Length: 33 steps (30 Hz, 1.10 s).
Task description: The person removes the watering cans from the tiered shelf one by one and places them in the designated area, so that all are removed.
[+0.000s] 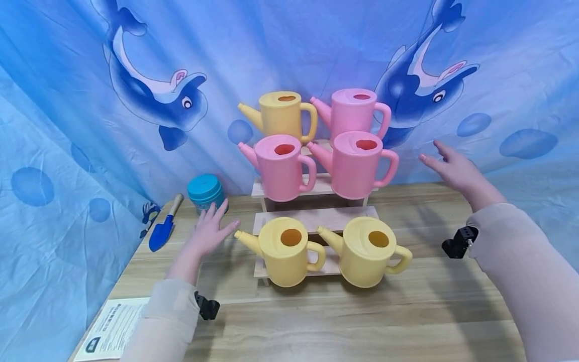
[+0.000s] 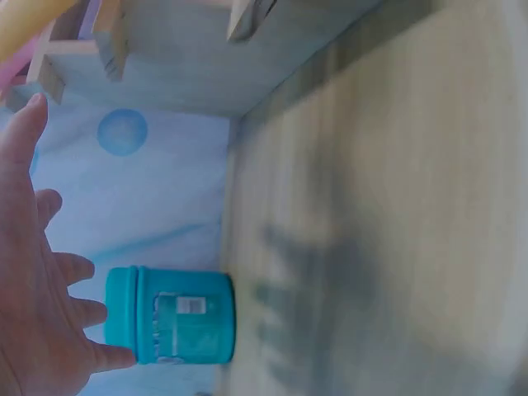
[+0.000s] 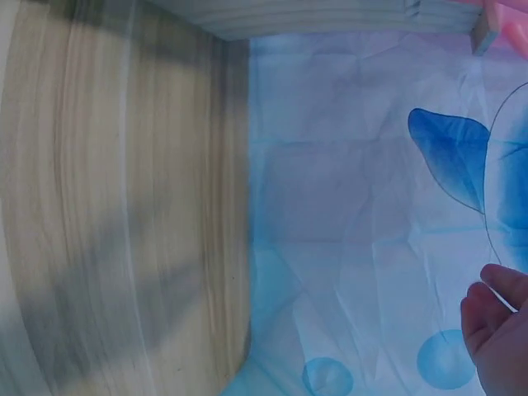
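My left hand (image 1: pixel 209 235) hovers over the table with its fingers spread, holding nothing. Just beyond its fingertips stands a teal lidded jar (image 1: pixel 205 189), also visible in the left wrist view. To the right of that hand, a yellow watering can (image 1: pixel 285 254) points its spout toward the thumb. My right hand (image 1: pixel 456 168) is raised at the right, empty, fingers extended loosely. Nearest to it is a pink watering can (image 1: pixel 357 166) on a wooden tiered stand (image 1: pixel 312 219). Another yellow watering can (image 1: pixel 368 254) sits on the lowest tier.
Higher on the stand are a further pink watering can (image 1: pixel 282 168), a yellow one (image 1: pixel 281 118) and a pink one (image 1: pixel 354 113). A blue trowel (image 1: pixel 161 234) lies at the table's left, with a printed sheet (image 1: pixel 113 327) in front. A dolphin-print curtain (image 1: pixel 289 45) hangs behind.
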### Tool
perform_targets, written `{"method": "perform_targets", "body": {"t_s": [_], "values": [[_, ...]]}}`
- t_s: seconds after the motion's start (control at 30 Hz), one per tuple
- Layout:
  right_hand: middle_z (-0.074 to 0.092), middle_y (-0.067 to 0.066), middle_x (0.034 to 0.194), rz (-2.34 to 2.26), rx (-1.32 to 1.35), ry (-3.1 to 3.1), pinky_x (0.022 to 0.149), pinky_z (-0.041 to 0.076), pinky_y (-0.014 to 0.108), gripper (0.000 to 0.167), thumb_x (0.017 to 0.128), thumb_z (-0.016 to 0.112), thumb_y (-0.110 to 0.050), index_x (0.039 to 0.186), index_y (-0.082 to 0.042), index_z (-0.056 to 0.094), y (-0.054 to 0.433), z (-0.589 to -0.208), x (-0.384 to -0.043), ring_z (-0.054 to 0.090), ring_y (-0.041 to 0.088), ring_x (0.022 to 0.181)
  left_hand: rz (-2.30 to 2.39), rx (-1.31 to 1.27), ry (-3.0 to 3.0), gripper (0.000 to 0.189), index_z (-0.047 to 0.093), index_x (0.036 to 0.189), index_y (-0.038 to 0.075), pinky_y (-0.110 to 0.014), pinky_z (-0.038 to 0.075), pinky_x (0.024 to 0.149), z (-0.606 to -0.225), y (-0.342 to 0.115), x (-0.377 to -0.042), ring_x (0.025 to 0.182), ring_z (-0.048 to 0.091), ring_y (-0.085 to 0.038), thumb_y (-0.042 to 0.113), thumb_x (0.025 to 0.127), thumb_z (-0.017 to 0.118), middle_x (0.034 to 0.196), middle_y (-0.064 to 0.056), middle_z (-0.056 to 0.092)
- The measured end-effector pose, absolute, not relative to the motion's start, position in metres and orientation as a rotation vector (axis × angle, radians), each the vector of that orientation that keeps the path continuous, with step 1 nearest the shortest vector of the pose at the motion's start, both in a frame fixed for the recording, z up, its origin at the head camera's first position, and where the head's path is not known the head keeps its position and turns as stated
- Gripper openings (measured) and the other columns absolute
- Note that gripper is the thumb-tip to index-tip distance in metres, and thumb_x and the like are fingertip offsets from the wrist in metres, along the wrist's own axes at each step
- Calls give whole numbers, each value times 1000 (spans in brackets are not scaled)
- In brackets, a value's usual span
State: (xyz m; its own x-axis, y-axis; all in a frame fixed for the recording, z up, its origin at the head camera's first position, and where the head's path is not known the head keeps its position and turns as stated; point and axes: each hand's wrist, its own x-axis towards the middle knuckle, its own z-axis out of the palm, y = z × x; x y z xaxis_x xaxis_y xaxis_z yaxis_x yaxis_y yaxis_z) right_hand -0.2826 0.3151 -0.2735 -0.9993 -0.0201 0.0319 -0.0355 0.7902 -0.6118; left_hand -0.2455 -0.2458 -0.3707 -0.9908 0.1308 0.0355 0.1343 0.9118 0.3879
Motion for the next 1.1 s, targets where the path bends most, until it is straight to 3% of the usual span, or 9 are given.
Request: {"method": "perform_targets", "body": {"t_s": [0.27, 0.43, 0.6, 0.77, 1.1], "values": [[4, 25, 153, 1233, 36, -2848, 96, 21, 70, 94, 85, 41, -69, 150, -24, -9, 310, -271, -283, 15, 53, 132, -737, -286, -2973, 74, 13, 151, 14, -70, 11, 101, -396, -238, -225, 135, 10, -51, 48, 93, 45, 151, -28, 11], [7, 24, 153, 1295, 39, -2826, 96, 23, 69, 95, 83, 42, -70, 149, -27, -11, 306, -267, -284, 25, 55, 126, -926, -307, -2900, 73, 17, 150, 12, -68, 9, 103, -411, -241, -219, 136, 10, -49, 48, 94, 47, 151, -27, 14], [11, 24, 153, 1357, 55, -2768, 97, 21, 70, 93, 84, 42, -69, 149, -30, -10, 298, -252, -284, 28, 55, 125, -1137, -263, -2834, 72, 25, 148, 12, -65, 21, 101, -421, -240, -214, 134, 23, -45, 47, 92, 52, 148, -22, 28], [14, 22, 153, 1391, 82, -2722, 99, 20, 68, 88, 85, 43, -66, 150, -32, -6, 286, -235, -287, 27, 51, 128, -1317, -265, -2749, 64, 32, 145, 8, -57, 32, 101, -433, -239, -207, 128, 36, -42, 36, 92, 57, 142, -21, 38], [19, 22, 152, 1370, 110, -2673, 102, 21, 65, 84, 87, 43, -63, 151, -29, 1, 267, -202, -294, 23, 44, 134, -1473, -267, -2670, 60, 35, 143, 7, -52, 37, 99, -453, -239, -195, 122, 45, -39, 21, 90, 62, 138, -21, 44]]}}
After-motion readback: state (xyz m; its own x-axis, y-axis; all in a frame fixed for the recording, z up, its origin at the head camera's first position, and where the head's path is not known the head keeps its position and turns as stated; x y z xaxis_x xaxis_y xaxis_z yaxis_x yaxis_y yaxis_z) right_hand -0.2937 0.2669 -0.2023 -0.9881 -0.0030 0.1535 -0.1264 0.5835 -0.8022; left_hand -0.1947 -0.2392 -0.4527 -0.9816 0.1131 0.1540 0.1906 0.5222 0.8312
